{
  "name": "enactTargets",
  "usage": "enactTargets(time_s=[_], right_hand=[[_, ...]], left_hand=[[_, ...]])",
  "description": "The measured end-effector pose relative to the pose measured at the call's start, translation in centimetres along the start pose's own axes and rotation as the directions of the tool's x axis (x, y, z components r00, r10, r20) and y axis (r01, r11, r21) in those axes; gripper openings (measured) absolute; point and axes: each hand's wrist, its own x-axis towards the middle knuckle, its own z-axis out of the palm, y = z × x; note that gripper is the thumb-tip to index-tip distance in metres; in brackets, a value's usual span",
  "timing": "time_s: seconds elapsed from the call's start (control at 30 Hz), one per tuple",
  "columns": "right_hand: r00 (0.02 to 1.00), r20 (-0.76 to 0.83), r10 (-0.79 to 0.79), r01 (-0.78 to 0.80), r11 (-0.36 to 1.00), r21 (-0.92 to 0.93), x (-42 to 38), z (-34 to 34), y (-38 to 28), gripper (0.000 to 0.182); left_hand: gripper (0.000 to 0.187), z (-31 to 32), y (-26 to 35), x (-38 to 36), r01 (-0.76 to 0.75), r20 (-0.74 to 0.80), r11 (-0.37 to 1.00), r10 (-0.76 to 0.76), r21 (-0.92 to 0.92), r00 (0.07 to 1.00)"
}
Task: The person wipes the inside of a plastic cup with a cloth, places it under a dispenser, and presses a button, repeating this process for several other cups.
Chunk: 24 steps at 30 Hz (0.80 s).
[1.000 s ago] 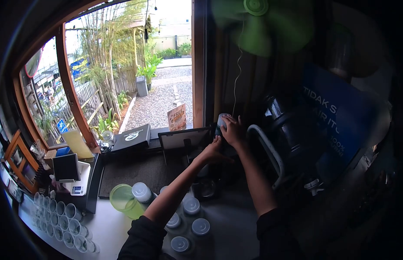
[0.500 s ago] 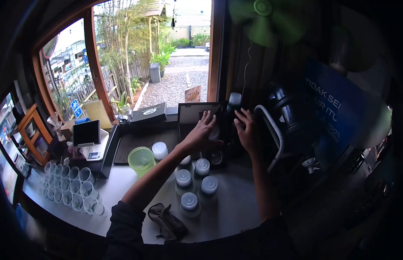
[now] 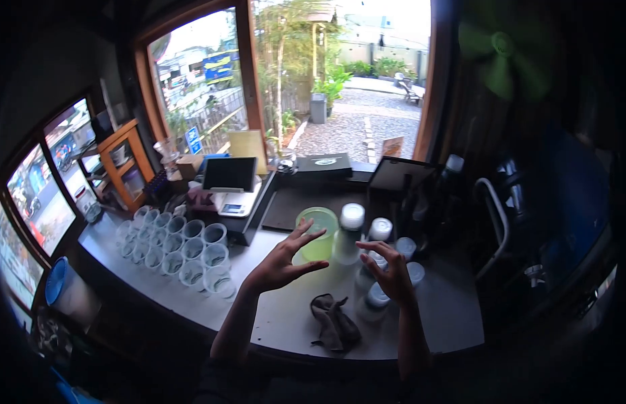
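Observation:
My left hand [image 3: 284, 264] is raised over the counter, fingers spread and nothing in it. Just beyond its fingertips stands a translucent green tub [image 3: 318, 250]. My right hand [image 3: 392, 275] is also empty, its fingers apart and bent above a group of clear bottles with white caps, partly hiding them. One capped bottle [image 3: 352, 219] stands beside the tub, and another white cap [image 3: 380, 229] shows behind my right fingers. Closer to me, a capped bottle [image 3: 378, 296] stands by my right wrist. A crumpled dark cloth [image 3: 334, 322] lies between my forearms.
Rows of clear plastic cups [image 3: 191, 273] cover the counter's left part. Behind them are a tablet on a stand [image 3: 229, 175] and a black box [image 3: 324, 165]. A dark ribbed mat [image 3: 286, 205] lies at the back. A curved metal bar [image 3: 496, 214] rises at right.
The view has swung left. Both hands have drawn back from the dark items at the rear of the counter to above the green tub and bottles.

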Motion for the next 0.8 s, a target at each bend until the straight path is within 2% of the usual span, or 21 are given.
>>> enactTargets(time_s=[0.2, 0.3, 0.37, 0.43, 0.53, 0.67, 0.77, 0.8], right_hand=[[0.972, 0.228, -0.053, 0.027, 0.993, 0.116, 2.2, 12.5, -5.1, 0.026], [0.960, 0.246, -0.135, 0.085, 0.975, 0.204, 4.6, 21.1, -7.7, 0.024], [0.939, 0.269, -0.212, 0.142, 0.956, 0.257, 6.2, 27.3, -9.2, 0.023], [0.907, 0.329, -0.262, 0.163, 0.941, 0.298, 7.8, 32.7, -11.5, 0.024], [0.854, 0.409, -0.321, 0.189, 0.925, 0.331, 9.9, 39.3, -15.3, 0.024], [0.773, 0.462, -0.435, 0.235, 0.873, 0.428, 12.6, 46.8, -18.7, 0.029], [0.694, 0.557, -0.456, 0.271, 0.882, 0.385, 15.0, 51.0, -21.1, 0.026], [0.653, 0.523, -0.548, 0.351, 0.831, 0.432, 16.1, 52.9, -20.8, 0.025]], left_hand=[[0.065, -8.4, -7.1, -13.0, 0.167, -0.112, 0.985, -0.161, 0.043, 0.981], [0.059, -13.8, -10.6, -18.8, 0.244, -0.228, 0.966, -0.256, -0.081, 0.939], [0.056, -17.7, -12.8, -22.4, 0.276, -0.300, 0.958, -0.287, -0.078, 0.910], [0.051, -20.9, -13.9, -25.9, 0.324, -0.379, 0.938, -0.346, -0.121, 0.858], [0.050, -24.8, -15.6, -30.8, 0.379, -0.407, 0.896, -0.442, -0.230, 0.799], [0.048, -28.5, -16.9, -35.7, 0.457, -0.452, 0.867, -0.494, -0.197, 0.742], [0.046, -30.5, -17.5, -38.5, 0.475, -0.532, 0.851, -0.516, -0.226, 0.671], [0.045, -31.0, -17.9, -39.2, 0.478, -0.554, 0.844, -0.525, -0.243, 0.646]])
